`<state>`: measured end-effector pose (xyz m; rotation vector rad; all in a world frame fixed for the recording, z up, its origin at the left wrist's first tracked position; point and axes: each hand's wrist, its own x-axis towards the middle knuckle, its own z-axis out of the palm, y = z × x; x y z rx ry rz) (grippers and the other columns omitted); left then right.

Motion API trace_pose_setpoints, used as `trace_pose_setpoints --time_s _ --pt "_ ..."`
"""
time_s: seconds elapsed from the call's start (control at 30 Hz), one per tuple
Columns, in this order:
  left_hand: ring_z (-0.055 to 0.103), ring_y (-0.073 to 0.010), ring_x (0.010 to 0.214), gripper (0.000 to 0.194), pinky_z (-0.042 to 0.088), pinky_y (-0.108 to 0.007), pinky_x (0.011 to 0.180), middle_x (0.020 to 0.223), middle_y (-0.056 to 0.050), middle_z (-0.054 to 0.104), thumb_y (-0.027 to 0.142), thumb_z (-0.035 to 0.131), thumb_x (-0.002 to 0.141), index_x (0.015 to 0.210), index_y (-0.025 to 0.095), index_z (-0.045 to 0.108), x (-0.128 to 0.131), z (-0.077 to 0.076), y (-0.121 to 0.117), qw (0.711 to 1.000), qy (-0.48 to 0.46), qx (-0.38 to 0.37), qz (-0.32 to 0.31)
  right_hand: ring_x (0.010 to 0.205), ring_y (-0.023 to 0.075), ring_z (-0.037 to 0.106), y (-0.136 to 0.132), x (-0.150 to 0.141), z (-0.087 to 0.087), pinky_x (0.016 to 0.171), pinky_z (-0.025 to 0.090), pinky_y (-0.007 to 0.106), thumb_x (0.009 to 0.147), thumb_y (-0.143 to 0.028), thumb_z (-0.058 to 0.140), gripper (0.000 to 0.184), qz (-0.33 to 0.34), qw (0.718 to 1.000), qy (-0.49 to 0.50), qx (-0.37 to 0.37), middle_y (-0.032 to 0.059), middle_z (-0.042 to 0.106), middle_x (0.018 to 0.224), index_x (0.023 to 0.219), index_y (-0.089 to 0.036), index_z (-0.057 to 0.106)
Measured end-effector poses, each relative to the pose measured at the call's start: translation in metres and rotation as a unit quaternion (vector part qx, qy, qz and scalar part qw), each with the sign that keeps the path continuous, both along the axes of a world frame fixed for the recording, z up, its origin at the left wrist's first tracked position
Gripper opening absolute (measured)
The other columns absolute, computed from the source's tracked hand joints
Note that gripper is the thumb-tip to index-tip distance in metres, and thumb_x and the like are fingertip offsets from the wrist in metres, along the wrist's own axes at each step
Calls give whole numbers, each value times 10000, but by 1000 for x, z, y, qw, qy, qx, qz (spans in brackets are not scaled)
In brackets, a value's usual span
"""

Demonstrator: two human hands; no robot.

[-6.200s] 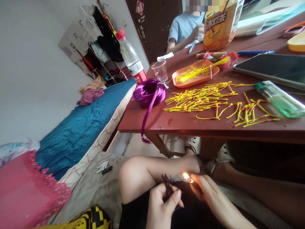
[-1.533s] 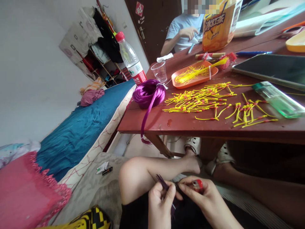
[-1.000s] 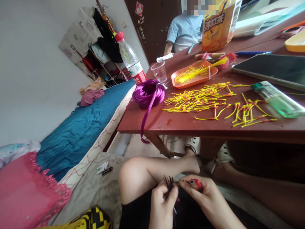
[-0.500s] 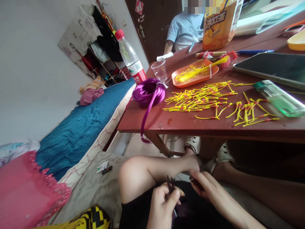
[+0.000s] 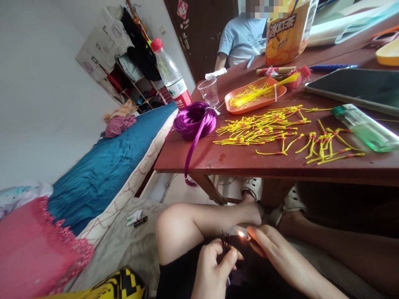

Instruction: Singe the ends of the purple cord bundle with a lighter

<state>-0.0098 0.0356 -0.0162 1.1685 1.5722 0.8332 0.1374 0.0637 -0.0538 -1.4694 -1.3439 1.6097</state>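
My left hand [image 5: 215, 263] is closed around a bundle of dark cords [image 5: 225, 241], whose loose ends stick up past the thumb and fingers. My right hand [image 5: 264, 243] grips a lighter [image 5: 248, 238], mostly hidden by the fingers. A small flame [image 5: 241, 234] burns at the lighter's tip, a little to the right of the cord ends and apart from them. Both hands are low over my lap, in front of the table. On the tabletop lie many knotted yellow cords [image 5: 262, 126] with red beads or knots, and a coil of purple cord [image 5: 195, 120] hangs over the edge.
The red-brown table [image 5: 237, 162] bears an orange tray [image 5: 246, 109] of yellow threads, a cola bottle [image 5: 171, 74], a clear cup [image 5: 208, 91], a green lighter-like case [image 5: 364, 126], a tablet [image 5: 358, 89] and an iced-tea jug [image 5: 282, 37]. A person [image 5: 240, 39] sits across.
A flame has appeared at the lighter in my right hand. That hand has turned slightly, bringing the lighter's tip toward the dark cords. My left hand has barely moved.
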Motion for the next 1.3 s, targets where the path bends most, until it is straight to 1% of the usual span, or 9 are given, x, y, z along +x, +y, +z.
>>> trace_pose_setpoints --time_s 0.33,0.47,0.6,0.73,0.83,0.9,1.07,1.17,1.3 --pt "496 -133 521 341 366 -221 521 550 -24 548 454 611 681 589 133 678 0 0 1 1000 6 -13 -3 565 143 390 1 3 4 549 333 257 726 -639 330 507 -28 999 45 -14 -15 407 547 502 -190 396" --pt "487 -136 547 325 362 -220 532 561 -23 543 433 599 702 627 125 675 -1 4 2 999 10 -40 -26 556 127 395 3 3 8 523 307 231 767 -579 381 463 -10 988 156 -17 -21 458 571 641 -162 538" --pt "475 -133 549 354 362 -219 533 566 -29 547 451 599 699 593 120 662 -2 5 2 999 1 -30 -28 537 114 404 3 -6 10 526 307 226 667 -473 598 344 42 962 271 -11 -15 490 554 614 -137 548" --pt "525 -141 610 310 401 -219 599 664 -49 609 421 607 710 658 127 692 -2 3 2 999 -21 -10 22 502 95 330 3 -12 -1 490 270 222 673 -411 590 303 4 975 223 -10 -36 409 516 580 -127 545" --pt "581 -187 756 265 420 -237 714 758 -66 665 401 632 693 657 147 699 -1 1 2 994 -57 27 92 486 83 266 3 -10 -13 463 220 221 700 -340 542 259 27 992 119 5 -54 334 503 539 -145 489" --pt "587 -199 754 275 425 -250 709 726 -73 680 409 634 689 643 144 697 0 0 1 992 -81 15 100 493 88 281 4 -7 -16 473 224 226 695 -292 539 233 42 997 60 22 -53 332 500 523 -152 466" --pt "545 -158 595 306 400 -241 623 563 -52 656 428 619 703 654 132 683 3 5 -1 993 -79 -16 90 550 115 375 5 0 3 517 285 224 756 -374 505 228 -37 993 88 69 -31 446 577 705 -155 541" --pt "489 -130 497 355 362 -233 556 453 -28 590 457 605 709 600 125 671 7 11 1 996 -63 -53 31 523 108 395 2 -4 14 506 305 217 720 -427 568 287 3 981 194 25 -27 481 548 719 -140 561" --pt "399 -83 400 477 295 -225 489 384 -1 483 523 569 709 482 109 634 11 13 3 991 -84 -91 -59 458 92 399 -5 -14 14 488 309 214 691 -432 624 319 32 964 262 -15 -34 476 453 587 -143 537"
